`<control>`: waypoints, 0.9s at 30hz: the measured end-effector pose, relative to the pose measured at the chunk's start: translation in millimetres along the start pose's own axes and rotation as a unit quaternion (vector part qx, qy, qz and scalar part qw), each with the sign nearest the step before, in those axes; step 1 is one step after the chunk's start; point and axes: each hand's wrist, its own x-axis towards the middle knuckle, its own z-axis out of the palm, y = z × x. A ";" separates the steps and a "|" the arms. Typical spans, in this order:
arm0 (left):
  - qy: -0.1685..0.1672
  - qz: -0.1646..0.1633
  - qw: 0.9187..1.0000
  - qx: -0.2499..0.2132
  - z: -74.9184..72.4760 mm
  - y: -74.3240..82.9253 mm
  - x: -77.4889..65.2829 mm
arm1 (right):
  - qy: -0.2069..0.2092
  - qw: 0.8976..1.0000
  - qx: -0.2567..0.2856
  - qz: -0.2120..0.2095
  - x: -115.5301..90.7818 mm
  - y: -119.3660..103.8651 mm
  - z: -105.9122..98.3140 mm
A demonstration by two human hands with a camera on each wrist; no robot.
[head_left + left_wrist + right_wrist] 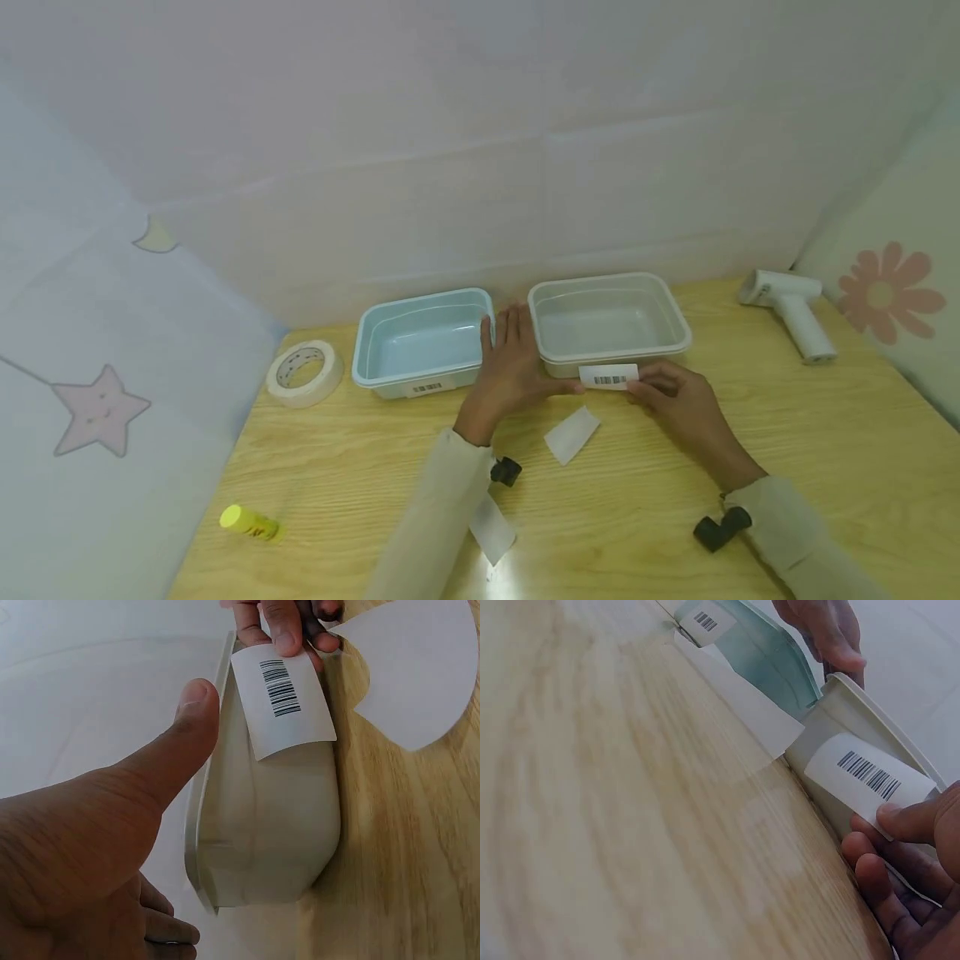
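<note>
A white barcode label (pixel 608 377) is pinched between the thumb and fingers of my right hand (pixel 678 408). It lies against the front side of the cream plastic container (pixel 255 825), and its far end curls slightly in the left wrist view. My left hand (pixel 512 362) is between the two containers with its fingers straight, the thumb stretched toward the label. Whether the left fingers touch the cream container's end is unclear. To the left stands a light blue container (pixel 423 337), with another barcode label (pixel 709 621) on its front side.
Two pieces of white paper lie on the wooden table: one piece (pixel 572 434) before the cream container, another (pixel 492 531) partly under my left sleeve. A tape roll (pixel 305 373) and a yellow glue stick (pixel 251 522) are at left. A white handheld scanner (pixel 795 312) rests at right.
</note>
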 end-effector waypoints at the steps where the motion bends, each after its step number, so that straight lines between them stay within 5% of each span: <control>1: -0.003 -0.003 1.000 0.003 2.9 1.2 1.9 | 0.001 1.000 0.001 0.002 0.3 -0.1 -0.2; 13: 0.013 -0.029 0.997 0.072 24.3 13.8 19.1 | 0.020 1.000 0.011 0.003 3.8 3.4 3.0; 27: 0.096 -0.042 0.991 0.085 39.9 11.9 25.9 | 0.003 1.000 0.002 0.009 3.8 2.4 -0.5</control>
